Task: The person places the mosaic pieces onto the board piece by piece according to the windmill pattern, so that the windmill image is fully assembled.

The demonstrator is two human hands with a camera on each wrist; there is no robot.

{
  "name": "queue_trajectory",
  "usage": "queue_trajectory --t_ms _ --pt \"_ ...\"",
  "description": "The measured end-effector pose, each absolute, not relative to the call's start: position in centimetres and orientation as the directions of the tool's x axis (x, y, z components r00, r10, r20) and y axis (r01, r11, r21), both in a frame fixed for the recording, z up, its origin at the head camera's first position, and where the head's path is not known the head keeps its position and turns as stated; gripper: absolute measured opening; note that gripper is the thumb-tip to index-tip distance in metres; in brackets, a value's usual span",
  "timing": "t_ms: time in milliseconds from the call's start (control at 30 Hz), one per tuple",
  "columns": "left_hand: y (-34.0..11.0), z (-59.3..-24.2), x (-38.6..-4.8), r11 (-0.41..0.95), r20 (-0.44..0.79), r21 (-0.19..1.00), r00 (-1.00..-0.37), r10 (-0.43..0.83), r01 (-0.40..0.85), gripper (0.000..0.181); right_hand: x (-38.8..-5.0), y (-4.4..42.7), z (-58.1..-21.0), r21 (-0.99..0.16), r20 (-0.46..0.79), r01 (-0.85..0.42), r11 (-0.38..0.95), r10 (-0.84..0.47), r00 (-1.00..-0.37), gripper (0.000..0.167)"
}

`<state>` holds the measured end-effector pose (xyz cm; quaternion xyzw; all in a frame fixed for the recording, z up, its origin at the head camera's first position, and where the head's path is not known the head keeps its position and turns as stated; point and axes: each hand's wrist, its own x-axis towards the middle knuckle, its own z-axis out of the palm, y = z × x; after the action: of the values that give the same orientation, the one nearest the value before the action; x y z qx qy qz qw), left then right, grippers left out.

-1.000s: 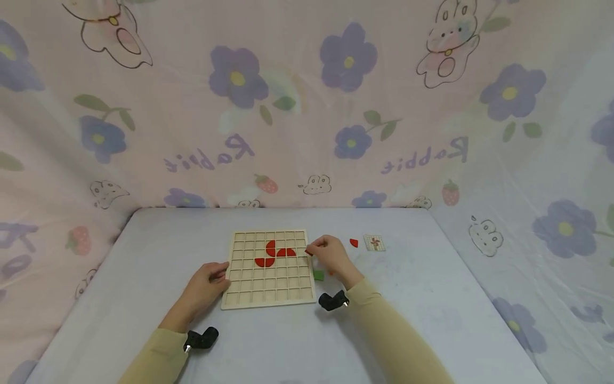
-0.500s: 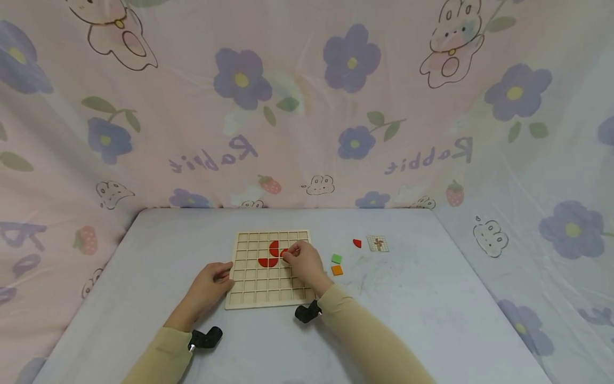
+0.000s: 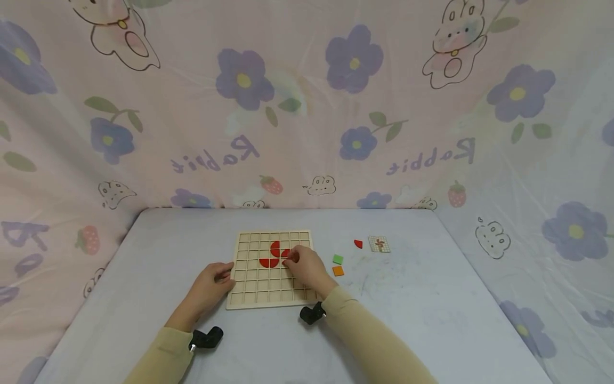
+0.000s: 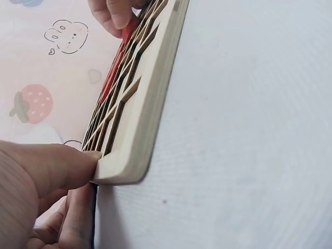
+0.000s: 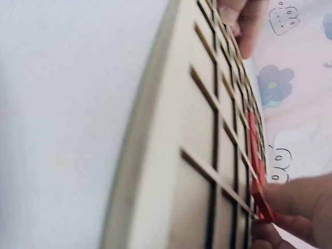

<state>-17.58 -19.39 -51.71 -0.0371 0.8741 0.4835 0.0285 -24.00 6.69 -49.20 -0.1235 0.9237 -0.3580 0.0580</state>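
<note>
A wooden grid board (image 3: 254, 297) lies on the white table, with several red quarter-round pieces (image 3: 269, 262) in cells near its middle. My left hand (image 3: 207, 288) grips the board's left edge, thumb on top and fingers beneath, as the left wrist view (image 4: 41, 176) shows. Over the board's right half, my right hand (image 3: 309, 269) pinches a red piece (image 5: 263, 203) between thumb and fingers, just at the cells beside the other red pieces. The fingers partly cover the cells there.
Right of the board lie a green square (image 3: 338, 259), an orange square (image 3: 338, 271) and a loose red piece (image 3: 358, 244). A small patterned card (image 3: 379, 244) is further right. Patterned cloth (image 3: 297, 117) stands behind the table.
My right hand has moved left from the board's right edge to over its red pieces, carrying a red piece, then slightly nearer the front. The green and orange squares have come into view.
</note>
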Motion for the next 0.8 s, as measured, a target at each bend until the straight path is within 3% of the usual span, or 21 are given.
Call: queue_trajectory --t_ms 167,367,800 --pt "-19.4 -51.7 -17.6 0.53 -0.083 0.843 -0.996 -0.033 -0.088 0.049 -23.8 7.1 -48.7 -0.659 -0.052 -0.203 0.725 -0.312 -0.949 0.017" --pt "-19.3 -51.7 -17.6 0.526 -0.077 0.846 -0.996 -0.034 -0.083 0.049 -23.6 7.0 -49.0 -0.652 -0.027 -0.221 0.726 -0.313 -0.949 0.012" --pt "-19.3 -51.5 -17.5 0.52 -0.083 0.849 -0.996 -0.035 -0.089 0.048 -23.8 6.1 -49.6 -0.633 0.008 -0.188 0.751 -0.237 -0.972 0.01"
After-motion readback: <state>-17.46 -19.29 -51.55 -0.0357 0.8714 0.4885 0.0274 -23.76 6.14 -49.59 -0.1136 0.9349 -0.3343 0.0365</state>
